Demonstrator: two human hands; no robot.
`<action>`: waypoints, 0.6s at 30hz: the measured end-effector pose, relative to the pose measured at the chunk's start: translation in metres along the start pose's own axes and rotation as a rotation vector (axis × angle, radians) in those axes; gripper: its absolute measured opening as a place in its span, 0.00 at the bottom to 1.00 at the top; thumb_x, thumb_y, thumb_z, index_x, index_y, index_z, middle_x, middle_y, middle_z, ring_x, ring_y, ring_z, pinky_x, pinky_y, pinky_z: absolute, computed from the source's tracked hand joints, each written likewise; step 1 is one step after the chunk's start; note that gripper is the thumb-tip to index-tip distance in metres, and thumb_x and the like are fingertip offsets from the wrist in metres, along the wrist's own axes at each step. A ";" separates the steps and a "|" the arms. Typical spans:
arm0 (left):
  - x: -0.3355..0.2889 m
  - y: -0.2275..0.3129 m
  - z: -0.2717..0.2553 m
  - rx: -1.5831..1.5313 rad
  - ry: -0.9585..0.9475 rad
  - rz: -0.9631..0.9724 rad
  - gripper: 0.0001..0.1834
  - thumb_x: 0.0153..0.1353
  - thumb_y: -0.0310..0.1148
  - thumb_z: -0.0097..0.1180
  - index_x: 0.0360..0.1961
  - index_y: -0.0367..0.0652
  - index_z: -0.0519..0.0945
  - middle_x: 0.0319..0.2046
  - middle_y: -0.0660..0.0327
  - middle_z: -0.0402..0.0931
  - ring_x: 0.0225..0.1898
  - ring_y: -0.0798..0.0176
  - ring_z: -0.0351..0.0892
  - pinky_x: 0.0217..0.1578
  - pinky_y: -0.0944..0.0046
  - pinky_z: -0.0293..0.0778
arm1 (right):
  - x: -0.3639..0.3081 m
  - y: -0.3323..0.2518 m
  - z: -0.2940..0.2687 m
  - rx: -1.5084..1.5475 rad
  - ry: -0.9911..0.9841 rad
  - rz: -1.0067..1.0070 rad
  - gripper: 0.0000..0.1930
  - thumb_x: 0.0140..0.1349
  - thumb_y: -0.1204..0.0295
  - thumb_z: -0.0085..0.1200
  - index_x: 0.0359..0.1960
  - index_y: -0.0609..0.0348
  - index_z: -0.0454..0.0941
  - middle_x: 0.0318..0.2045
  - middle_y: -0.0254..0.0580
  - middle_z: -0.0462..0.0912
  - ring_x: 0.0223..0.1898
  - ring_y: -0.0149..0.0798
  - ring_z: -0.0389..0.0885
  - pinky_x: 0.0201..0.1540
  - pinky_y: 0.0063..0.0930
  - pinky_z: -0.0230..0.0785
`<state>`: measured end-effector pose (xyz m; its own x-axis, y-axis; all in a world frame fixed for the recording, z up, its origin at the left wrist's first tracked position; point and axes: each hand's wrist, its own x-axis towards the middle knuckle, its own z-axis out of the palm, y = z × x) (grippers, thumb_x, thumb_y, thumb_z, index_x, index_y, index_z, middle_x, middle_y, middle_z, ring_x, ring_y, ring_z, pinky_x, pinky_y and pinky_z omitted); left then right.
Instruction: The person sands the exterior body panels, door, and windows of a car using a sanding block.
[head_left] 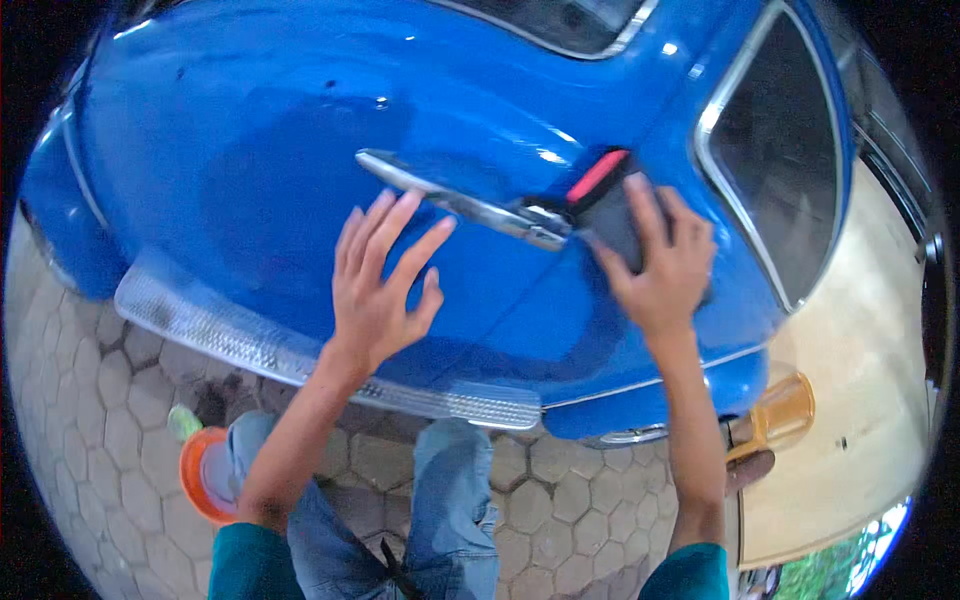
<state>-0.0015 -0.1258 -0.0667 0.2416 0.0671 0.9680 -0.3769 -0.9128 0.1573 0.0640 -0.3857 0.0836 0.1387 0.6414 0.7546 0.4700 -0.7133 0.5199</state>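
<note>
A shiny blue car body (280, 200) fills the middle, with a chrome door handle (470, 205) slanting across it. My left hand (380, 280) hovers at or lightly touches the panel below the handle's left end, fingers apart and nothing in them. Beyond the handle's right end, my right hand (665, 255) presses on a dark pad with a red edge (597, 178). Its fingers are partly spread over the pad and hide much of it; whether it is a sponge or a cloth is unclear.
A ridged silver running board (220, 325) runs along the car's lower side. Hexagonal paving (530, 500) lies underfoot. An orange bucket (205, 475) stands by my left leg, with something pale green (183, 423) beside it. A translucent orange container (785, 410) stands at the right.
</note>
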 end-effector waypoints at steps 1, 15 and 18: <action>-0.030 -0.008 0.002 -0.120 -0.040 -0.165 0.28 0.49 0.29 0.59 0.56 0.50 0.78 0.64 0.51 0.64 0.64 0.45 0.63 0.61 0.44 0.62 | 0.010 0.003 0.004 -0.022 0.053 0.030 0.37 0.49 0.49 0.66 0.64 0.35 0.72 0.54 0.47 0.75 0.48 0.51 0.72 0.50 0.45 0.65; -0.073 -0.062 -0.031 0.038 0.098 -0.372 0.32 0.49 0.31 0.61 0.59 0.48 0.71 0.60 0.48 0.64 0.59 0.42 0.65 0.59 0.46 0.64 | 0.179 -0.146 0.032 0.063 0.071 -0.307 0.30 0.58 0.48 0.57 0.65 0.21 0.67 0.56 0.34 0.74 0.54 0.43 0.73 0.54 0.42 0.65; -0.081 -0.083 -0.072 0.103 0.176 -0.463 0.33 0.49 0.29 0.62 0.59 0.44 0.68 0.58 0.46 0.64 0.58 0.41 0.65 0.60 0.47 0.64 | 0.190 -0.195 0.037 0.362 -0.031 -0.494 0.30 0.52 0.53 0.63 0.60 0.31 0.72 0.51 0.33 0.77 0.52 0.42 0.73 0.54 0.42 0.65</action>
<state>-0.0540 -0.0266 -0.1437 0.2050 0.5327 0.8211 -0.1733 -0.8059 0.5661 0.0311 -0.1142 0.1101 -0.1487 0.8835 0.4441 0.7508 -0.1915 0.6322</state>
